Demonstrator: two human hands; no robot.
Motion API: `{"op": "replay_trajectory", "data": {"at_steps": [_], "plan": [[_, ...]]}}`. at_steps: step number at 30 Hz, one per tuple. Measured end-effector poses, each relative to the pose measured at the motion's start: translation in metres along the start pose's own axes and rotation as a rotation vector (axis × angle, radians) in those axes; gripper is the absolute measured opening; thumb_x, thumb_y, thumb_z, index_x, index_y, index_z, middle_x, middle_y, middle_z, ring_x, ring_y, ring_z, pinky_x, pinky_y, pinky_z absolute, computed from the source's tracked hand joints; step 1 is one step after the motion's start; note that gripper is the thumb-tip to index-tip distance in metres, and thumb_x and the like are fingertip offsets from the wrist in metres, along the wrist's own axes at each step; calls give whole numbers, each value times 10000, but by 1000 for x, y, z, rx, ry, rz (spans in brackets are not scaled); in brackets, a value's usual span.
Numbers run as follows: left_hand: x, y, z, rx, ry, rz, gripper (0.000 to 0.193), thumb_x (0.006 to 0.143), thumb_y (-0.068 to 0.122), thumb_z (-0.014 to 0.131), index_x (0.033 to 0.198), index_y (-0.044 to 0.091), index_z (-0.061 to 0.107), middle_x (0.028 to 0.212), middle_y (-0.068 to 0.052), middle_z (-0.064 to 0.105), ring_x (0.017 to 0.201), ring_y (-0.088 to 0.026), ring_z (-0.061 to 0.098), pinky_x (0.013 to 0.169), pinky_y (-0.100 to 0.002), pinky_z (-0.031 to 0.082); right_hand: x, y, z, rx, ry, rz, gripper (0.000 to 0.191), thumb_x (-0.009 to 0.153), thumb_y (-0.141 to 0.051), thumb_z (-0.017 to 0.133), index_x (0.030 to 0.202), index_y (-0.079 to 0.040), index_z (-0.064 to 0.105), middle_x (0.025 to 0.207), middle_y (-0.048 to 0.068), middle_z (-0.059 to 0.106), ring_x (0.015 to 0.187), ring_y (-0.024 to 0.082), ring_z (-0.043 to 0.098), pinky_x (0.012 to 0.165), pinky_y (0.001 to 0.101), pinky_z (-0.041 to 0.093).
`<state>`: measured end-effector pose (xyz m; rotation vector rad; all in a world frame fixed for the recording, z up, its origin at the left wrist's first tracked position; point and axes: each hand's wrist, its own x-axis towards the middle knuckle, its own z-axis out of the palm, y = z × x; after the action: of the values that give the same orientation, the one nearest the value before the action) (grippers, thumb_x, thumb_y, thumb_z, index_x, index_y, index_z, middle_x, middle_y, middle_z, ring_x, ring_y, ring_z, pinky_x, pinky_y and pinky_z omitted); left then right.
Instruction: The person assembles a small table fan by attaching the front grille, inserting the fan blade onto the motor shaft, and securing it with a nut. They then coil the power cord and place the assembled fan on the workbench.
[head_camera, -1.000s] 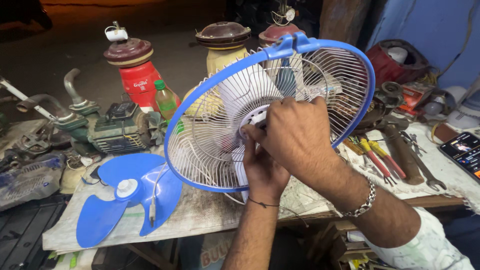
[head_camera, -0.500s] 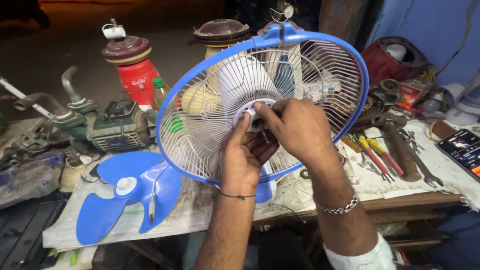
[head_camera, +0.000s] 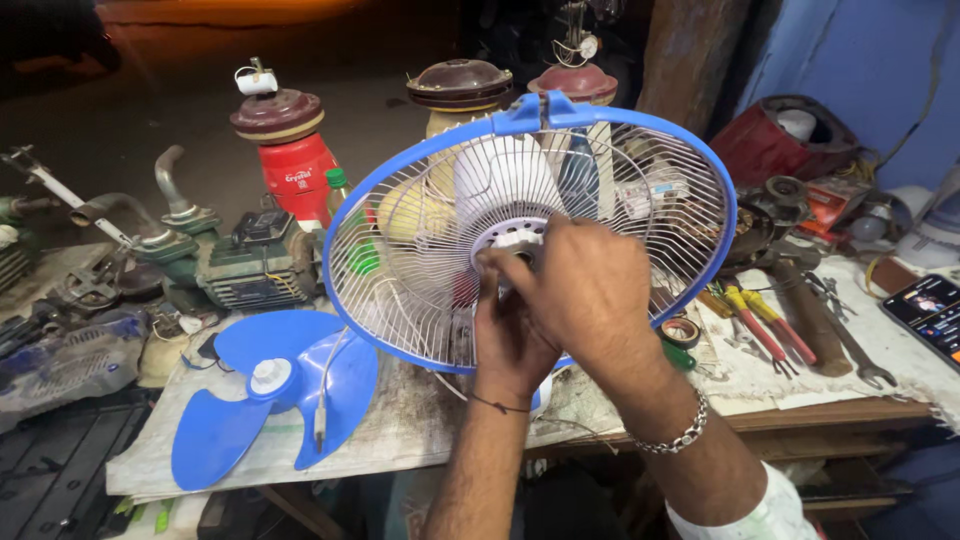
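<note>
Both hands (head_camera: 560, 300) stay at the fan guard (head_camera: 400, 260) hub, guard now upright.

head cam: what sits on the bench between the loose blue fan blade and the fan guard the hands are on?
Only bare, stained paper covering and a thin white cable draped over the blue fan blade; nothing else before the fan guard. Seen in the head view.

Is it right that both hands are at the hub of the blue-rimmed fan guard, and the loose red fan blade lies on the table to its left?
Not quite. The head view shows the loose fan blade is blue, not red. The rest holds.
</note>
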<state>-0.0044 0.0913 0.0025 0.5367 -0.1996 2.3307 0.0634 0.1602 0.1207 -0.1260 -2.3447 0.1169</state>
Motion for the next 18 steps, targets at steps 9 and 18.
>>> {"op": "replay_trajectory", "data": {"at_steps": [9,18], "plan": [[18,-19,-18,-178,-239,-53,370,1045,507,661,1242,197,703,1364,-16,666,1376,-208,555,1230,-440,395,16,-2,-4,-186,-187,-67,600,880,-648,665,671,-90,737,612,75,700,537,244,689,611,474,518],[30,-33,-28,32,221,181,438,985,400,592,1261,69,675,1277,-76,691,1159,-218,670,1003,-383,554,16,40,-6,35,-121,-30,670,847,-638,712,680,10,732,657,214,674,632,379,690,609,493,556]]}}
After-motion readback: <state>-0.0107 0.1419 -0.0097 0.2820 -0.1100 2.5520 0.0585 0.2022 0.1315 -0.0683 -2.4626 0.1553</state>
